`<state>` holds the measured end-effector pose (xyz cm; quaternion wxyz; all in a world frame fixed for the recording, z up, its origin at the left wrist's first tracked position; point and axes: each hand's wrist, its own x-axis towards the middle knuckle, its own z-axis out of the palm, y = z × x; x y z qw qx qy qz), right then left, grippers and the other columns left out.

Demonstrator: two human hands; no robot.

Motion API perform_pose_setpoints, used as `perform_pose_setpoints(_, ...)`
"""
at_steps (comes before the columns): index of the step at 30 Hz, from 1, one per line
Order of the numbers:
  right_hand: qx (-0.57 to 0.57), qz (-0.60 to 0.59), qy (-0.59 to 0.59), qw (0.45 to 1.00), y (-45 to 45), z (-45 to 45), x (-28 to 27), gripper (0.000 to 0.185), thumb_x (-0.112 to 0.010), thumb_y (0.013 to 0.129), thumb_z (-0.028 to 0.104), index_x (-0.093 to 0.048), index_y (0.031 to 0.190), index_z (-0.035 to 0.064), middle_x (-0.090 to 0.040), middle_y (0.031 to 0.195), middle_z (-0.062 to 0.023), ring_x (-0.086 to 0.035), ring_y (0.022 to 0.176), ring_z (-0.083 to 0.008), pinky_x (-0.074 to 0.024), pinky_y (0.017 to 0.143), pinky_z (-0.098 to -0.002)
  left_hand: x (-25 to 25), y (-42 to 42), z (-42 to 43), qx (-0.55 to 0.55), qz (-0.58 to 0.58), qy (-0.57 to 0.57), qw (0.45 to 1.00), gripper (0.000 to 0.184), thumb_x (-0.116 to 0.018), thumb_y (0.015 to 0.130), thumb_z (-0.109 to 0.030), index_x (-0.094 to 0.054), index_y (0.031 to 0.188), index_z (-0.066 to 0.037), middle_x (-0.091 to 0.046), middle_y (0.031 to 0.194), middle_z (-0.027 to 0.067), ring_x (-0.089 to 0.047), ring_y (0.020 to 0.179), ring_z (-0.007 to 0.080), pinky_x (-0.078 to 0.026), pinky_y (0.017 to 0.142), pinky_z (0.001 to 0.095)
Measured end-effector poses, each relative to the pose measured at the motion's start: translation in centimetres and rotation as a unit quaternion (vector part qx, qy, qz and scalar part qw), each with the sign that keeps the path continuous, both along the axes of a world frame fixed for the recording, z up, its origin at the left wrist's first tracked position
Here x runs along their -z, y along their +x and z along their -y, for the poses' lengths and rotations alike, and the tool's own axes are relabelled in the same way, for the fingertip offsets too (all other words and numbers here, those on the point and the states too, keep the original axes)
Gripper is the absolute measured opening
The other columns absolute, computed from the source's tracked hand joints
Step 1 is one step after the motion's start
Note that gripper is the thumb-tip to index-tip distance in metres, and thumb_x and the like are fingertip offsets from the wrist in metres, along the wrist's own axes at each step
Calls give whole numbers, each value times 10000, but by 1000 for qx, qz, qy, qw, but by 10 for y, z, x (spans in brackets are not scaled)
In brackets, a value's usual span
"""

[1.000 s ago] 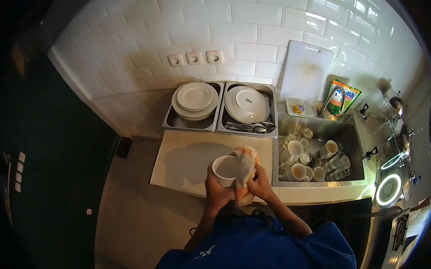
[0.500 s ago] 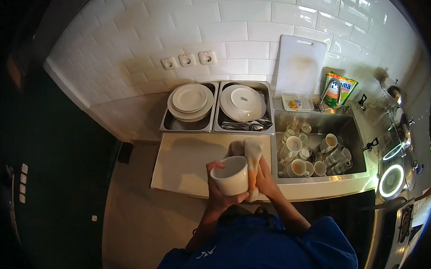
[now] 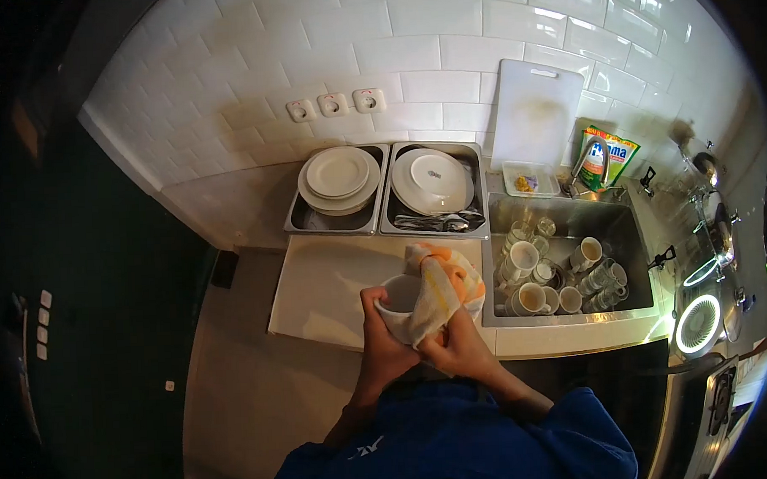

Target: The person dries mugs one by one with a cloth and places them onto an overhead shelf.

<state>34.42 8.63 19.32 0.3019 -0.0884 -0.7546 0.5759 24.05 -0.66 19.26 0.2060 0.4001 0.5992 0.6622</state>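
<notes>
My left hand [image 3: 384, 337] is wrapped round a white bowl [image 3: 396, 296] from its left side, with the thumb over the rim. The bowl tilts up toward me above the front of the counter. In my right hand [image 3: 455, 342] is a white and orange cloth [image 3: 440, 292], bunched up and draped over the right side of the bowl. The cloth hides that side of the bowl and part of my right fingers.
Two metal trays hold stacked plates [image 3: 337, 173], an upturned plate [image 3: 432, 187] and cutlery [image 3: 442, 223]. Right of the counter [image 3: 317, 284], a sink [image 3: 576, 319] contains several cups and glasses. A cutting board [image 3: 535, 112] leans on the tiled wall.
The cloth has moved from beside the bowl to over its right rim. My right hand has shifted left and lower, closer to the bowl, which my left hand still holds.
</notes>
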Motion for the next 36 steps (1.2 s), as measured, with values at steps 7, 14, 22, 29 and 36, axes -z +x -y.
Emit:
perform_pose_setpoints(7, -6, -14, -87, 996, -7, -7, -16, 713, -692, 690, 131, -346, 1287, -45, -512, 1122, -151, -504, 1044, -208, -402, 895, -307, -20, 18, 3, -76, -117, -157, 978, 838, -817, 621, -146, -261, 1239, -49, -371, 1218, 231, -486, 1103, 340, -442, 872, 421)
perform_pose_setpoints(14, -52, -43, -281, 957, -9, -34, 13, 725, -591, 681, 169, -313, 1329, 2, -477, 1226, -109, -471, 1113, -189, -371, 952, -301, -25, -2, 15, 28, -56, -10, 998, 1005, -785, 653, -184, -120, 1400, -83, -367, 1170, 155, -453, 1086, 281, -436, 900, 402)
perform_pose_setpoints(22, -126, -77, -391, 908, -4, -36, 25, 694, -571, 708, 231, -320, 1317, 14, -478, 1168, -94, -474, 1064, -171, -390, 922, -281, 15, -18, -18, -59, 165, 56, 983, 411, -579, 886, -273, -426, 1186, -38, -445, 989, 57, -477, 912, 129, -423, 762, 265)
perform_pose_setpoints(29, -26, 28, -351, 936, -2, -39, 29, 594, -537, 771, 185, -338, 1304, 14, -482, 1120, -81, -464, 1042, -158, -393, 902, -280, 19, -10, -28, -131, -20, -25, 991, 204, -466, 944, -211, -526, 938, -16, -518, 827, 61, -478, 741, 106, -404, 663, 256)
perform_pose_setpoints(36, -69, 10, -264, 962, -3, -42, 19, 686, -646, 761, 173, -296, 1326, 5, -467, 1179, -99, -451, 1095, -170, -347, 959, -288, 18, -7, -27, -151, -58, 2, 987, 240, -435, 939, -223, -496, 965, 8, -514, 865, 111, -480, 761, 178, -401, 691, 294)
